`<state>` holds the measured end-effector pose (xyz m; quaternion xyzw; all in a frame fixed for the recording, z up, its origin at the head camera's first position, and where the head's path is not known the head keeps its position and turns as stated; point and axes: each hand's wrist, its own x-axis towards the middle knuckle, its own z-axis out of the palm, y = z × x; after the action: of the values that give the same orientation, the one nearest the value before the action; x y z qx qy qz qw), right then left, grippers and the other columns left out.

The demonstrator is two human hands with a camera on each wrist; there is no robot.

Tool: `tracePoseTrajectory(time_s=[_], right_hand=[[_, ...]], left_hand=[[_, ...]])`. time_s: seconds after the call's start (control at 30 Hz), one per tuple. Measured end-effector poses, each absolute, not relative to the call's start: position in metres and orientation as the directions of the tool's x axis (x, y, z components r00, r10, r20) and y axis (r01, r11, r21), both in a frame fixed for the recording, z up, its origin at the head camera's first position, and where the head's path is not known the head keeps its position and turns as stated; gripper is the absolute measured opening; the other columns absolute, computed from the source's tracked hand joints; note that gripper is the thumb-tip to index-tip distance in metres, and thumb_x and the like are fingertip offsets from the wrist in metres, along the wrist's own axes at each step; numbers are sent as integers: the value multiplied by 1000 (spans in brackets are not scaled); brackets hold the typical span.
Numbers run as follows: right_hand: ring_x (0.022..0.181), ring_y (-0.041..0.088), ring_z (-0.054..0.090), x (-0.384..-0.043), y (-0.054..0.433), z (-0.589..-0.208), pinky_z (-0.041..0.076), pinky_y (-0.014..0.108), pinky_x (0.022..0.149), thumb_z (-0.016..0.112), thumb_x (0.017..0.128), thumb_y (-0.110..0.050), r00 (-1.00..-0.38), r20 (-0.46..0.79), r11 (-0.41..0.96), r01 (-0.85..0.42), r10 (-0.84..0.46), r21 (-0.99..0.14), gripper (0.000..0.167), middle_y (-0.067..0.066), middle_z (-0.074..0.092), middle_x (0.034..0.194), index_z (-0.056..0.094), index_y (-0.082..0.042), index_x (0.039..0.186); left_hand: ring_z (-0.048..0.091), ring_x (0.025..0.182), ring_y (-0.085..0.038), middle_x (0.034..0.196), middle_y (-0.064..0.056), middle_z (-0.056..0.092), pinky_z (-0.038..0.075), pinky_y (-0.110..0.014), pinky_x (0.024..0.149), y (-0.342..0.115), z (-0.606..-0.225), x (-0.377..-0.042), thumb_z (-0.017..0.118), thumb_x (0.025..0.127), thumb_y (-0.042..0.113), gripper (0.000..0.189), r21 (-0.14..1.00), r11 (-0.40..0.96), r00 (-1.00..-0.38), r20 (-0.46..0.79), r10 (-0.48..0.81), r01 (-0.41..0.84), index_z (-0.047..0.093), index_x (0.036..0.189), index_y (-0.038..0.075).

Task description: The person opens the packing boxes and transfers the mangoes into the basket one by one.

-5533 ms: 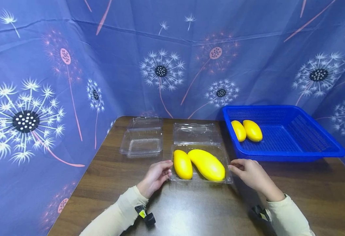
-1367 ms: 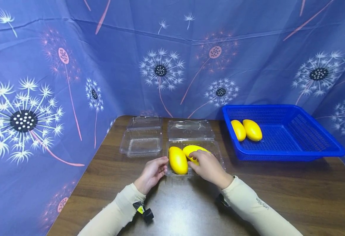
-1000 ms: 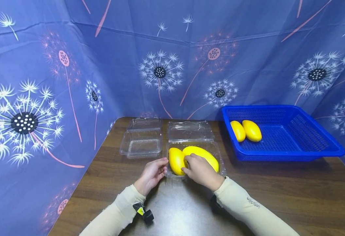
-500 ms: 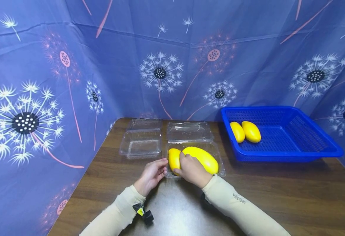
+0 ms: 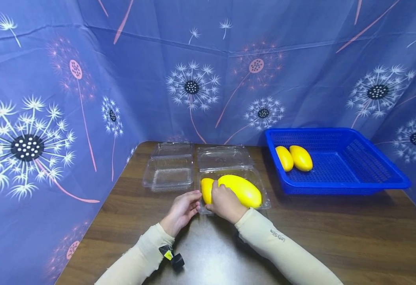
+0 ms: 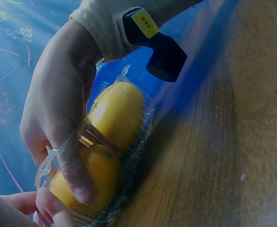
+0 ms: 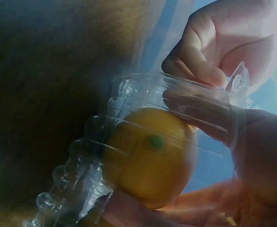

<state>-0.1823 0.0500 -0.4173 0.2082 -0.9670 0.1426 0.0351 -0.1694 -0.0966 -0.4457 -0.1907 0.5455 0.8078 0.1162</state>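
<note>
In the head view, a clear plastic clamshell container lies with its lid folded back, holding two yellow mangoes. My right hand reaches in from above and grips the left mango, covering much of it. Beside it rests the larger-looking right mango, under the edge of that hand. My left hand holds the container's left rim with bent fingers. The left wrist view shows the right hand's thumb along the left mango. In the right wrist view, the left hand meets the rim.
A second clear clamshell stands open to the left. At the right is a blue perforated basket with two mangoes at its left end. A patterned blue cloth hangs behind the wooden table.
My right hand has gone from the container's right rim, across the right mango, onto the left one. The container sits slightly farther left and back. My left hand stays at its rim.
</note>
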Motion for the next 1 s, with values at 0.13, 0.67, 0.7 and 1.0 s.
tracePoseTrajectory(time_s=[0.13, 0.67, 0.7, 1.0], right_hand=[[81, 36, 67, -185, 48, -418, 58, 46, 76, 85, 72, -35, -917, 113, 880, -398, -382, -258, 85, 25, 68, 91, 47, 15, 128], [69, 29, 62, -189, 48, -414, 56, 42, 68, 83, 71, -35, -933, 22, 893, -352, -360, -280, 81, 17, 66, 82, 47, 11, 128], [68, 28, 61, -190, 47, -414, 56, 41, 67, 83, 71, -35, -933, 13, 894, -349, -360, -280, 82, 16, 66, 81, 47, 10, 129], [72, 30, 62, -191, 48, -413, 56, 42, 70, 82, 73, -35, -935, -31, 896, -327, -352, -300, 84, 18, 67, 88, 43, 9, 134]], left_hand=[[51, 61, -5, 72, 4, 59, 47, -16, 58, -98, -445, -170, 61, 91, 4, 27, 839, -376, -902, -432, -20, -393, 56, 117, -4], [50, 61, -5, 72, 4, 59, 48, -15, 59, -98, -445, -169, 61, 91, 3, 32, 836, -374, -899, -438, -16, -401, 54, 121, -6], [50, 61, -5, 72, 4, 59, 47, -15, 59, -98, -444, -169, 61, 91, 3, 31, 837, -372, -899, -438, -15, -401, 54, 120, -6], [51, 60, -5, 71, 4, 59, 48, -15, 58, -97, -444, -170, 60, 91, 3, 28, 836, -376, -898, -440, -21, -401, 56, 118, -5]])
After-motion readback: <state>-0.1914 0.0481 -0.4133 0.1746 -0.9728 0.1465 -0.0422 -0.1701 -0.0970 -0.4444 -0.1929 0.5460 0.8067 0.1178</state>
